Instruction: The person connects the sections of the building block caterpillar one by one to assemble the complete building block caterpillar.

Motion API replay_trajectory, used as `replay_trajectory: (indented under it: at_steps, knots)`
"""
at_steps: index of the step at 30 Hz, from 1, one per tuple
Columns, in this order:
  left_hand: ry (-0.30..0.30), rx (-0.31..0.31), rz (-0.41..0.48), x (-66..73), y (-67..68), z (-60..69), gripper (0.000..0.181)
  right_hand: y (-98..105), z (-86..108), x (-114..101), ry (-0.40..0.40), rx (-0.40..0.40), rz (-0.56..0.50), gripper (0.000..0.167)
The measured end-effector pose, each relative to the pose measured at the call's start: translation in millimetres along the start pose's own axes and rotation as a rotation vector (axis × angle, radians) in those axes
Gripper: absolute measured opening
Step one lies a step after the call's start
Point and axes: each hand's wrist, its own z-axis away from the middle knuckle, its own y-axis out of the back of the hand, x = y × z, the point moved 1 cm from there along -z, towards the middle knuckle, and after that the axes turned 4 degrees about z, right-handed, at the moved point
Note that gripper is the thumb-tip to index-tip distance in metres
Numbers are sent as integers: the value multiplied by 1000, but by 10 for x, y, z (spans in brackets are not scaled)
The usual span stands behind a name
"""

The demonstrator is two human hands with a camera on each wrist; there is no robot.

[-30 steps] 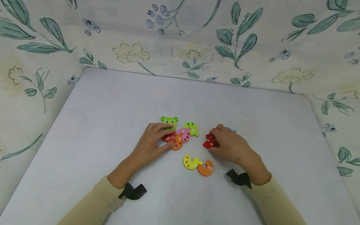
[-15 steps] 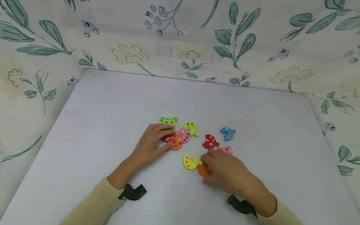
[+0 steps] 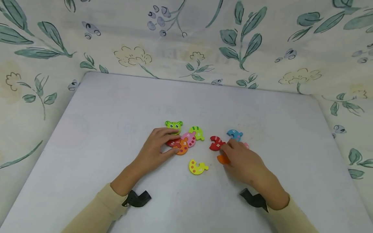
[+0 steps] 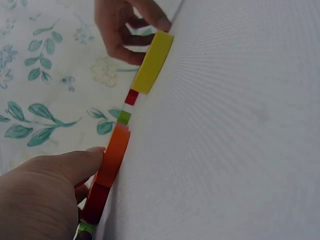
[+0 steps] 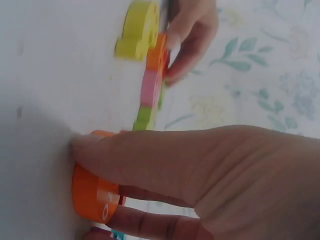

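Note:
My left hand [image 3: 153,148] rests round a joined row of puzzle pieces: green animal head [image 3: 174,125], red 2 [image 3: 173,142], orange 3 [image 3: 182,149], pink 4 [image 3: 189,139] and striped green [image 3: 197,132]. Its thumb lies against the orange edge in the left wrist view. My right hand [image 3: 247,161] pinches a separate orange piece [image 3: 223,159] between thumb and fingers; the right wrist view shows this orange piece [image 5: 90,192] close up. Just beyond those fingers lies a red 8 [image 3: 216,143]. A pink piece [image 3: 246,145] is mostly hidden behind the hand.
A yellow piece [image 3: 197,167] lies alone below the joined row. The blue piece [image 3: 234,134] is behind my right hand. All sit on a white tabletop [image 3: 116,106], with patterned cloth [image 3: 175,64] beyond its far edge.
My right hand let go of the red 8, moved down to the orange piece, took hold of it and carried it up and right, away from the yellow piece. My left hand has kept its place.

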Motion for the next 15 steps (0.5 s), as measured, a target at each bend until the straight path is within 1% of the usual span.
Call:
replay_trajectory:
  at_steps: [2, 5, 7, 8, 10, 12, 14, 15]
  knots:
    - [-4, 4, 4, 3, -2, -1, 47, 20, -28, 84, -29, 5, -7, 48]
    - [-13, 11, 10, 8, -3, -2, 47, 50, -38, 162, -45, 18, -8, 48]
    - [-15, 11, 14, 7, -5, -2, 47, 65, -25, 165, -37, 55, -5, 51]
    - [-15, 10, 13, 4, -5, -1, 47, 67, -22, 153, -22, 87, -4, 52]
    - [-12, 8, 15, -3, -5, 2, 46, 58, -26, 102, 32, 160, -11, 55]
    - [-10, 9, 16, -8, -5, 5, 46, 28, -44, 32, 122, 215, -6, 58]
    - [-15, 10, 21, -9, -8, 2, 46, -10, -65, -29, 214, 230, 8, 59]
    - [-18, 11, 26, -8, -13, -2, 46, -27, -70, -52, 247, 220, 17, 60]
